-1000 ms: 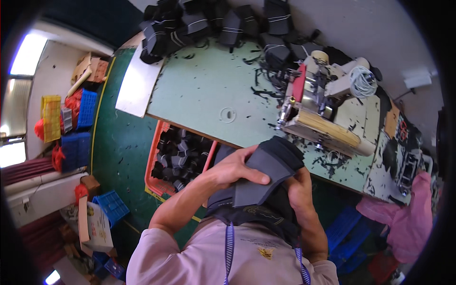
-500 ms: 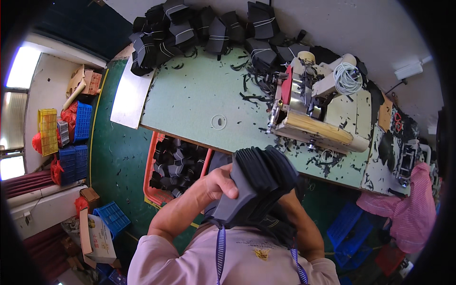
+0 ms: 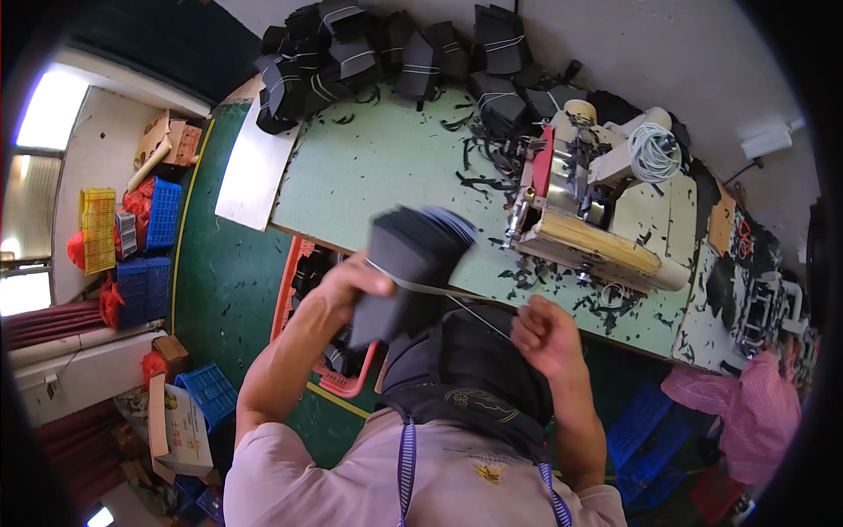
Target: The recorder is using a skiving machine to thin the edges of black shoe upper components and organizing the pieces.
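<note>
My left hand (image 3: 349, 285) grips a thick stack of dark grey, curved flat pieces (image 3: 406, 250), held tilted above the front edge of the table. A pale elastic band (image 3: 423, 287) runs across the stack. Its two strands stretch away to my right hand (image 3: 546, 335), whose curled fingers pull the band out to the right. The far side of the stack is smeared by motion, and the fingers of my left hand behind it are hidden.
Banded bundles of similar dark pieces (image 3: 351, 57) are heaped along the table's back. A sewing-type machine (image 3: 597, 237) stands on the right of the green table (image 3: 351, 184), among black scraps. An orange-red crate (image 3: 347, 385) sits below the front edge.
The stack has moved up and left in my left hand. My right hand has come out from behind it and now stretches a pale band that was not on the stack before.
</note>
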Available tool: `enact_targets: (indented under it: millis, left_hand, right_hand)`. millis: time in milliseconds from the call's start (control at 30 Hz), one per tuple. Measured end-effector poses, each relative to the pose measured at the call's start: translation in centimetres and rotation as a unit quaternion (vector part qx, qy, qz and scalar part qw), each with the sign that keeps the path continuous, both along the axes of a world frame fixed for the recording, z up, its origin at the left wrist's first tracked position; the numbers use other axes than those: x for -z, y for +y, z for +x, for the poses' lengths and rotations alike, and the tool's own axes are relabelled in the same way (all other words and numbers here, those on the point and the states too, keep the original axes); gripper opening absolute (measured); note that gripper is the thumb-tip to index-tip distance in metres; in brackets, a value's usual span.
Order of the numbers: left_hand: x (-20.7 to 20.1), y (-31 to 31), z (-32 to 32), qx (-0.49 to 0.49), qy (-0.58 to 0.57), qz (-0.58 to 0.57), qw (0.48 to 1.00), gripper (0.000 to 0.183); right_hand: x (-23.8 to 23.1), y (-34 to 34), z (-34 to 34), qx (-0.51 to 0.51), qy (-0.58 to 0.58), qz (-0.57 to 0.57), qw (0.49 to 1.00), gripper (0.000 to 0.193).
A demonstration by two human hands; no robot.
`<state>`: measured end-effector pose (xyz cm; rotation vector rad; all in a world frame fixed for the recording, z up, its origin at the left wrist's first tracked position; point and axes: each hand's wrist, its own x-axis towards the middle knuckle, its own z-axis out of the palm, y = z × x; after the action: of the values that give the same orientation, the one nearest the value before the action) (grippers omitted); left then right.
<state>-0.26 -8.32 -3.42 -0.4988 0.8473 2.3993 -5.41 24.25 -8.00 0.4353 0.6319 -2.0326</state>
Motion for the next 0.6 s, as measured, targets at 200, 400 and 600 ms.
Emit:
enact_targets:
  millis: [200,400,600]
  left_hand:
    - [0.3,3.6,-2.1,0.521,0.084,-0.306,0.792,0.079]
    - [3.4,1.9,4.1,0.136,0.136,-0.633,0.750,0.060]
    - [5.3,-3.7,7.8,0.423,0.072,-0.645,0.632,0.092]
  right_hand:
    - [-0.5,-7.4,-0.4,-0.218,0.229,0.085,0.945,0.008]
    - [-3.2,-8.1,-1.1,-0.319,0.107,-0.155,0.929,0.079]
    - [-1.1,-13.2,3.9,-0.344,0.668,0.192,0.632,0.067]
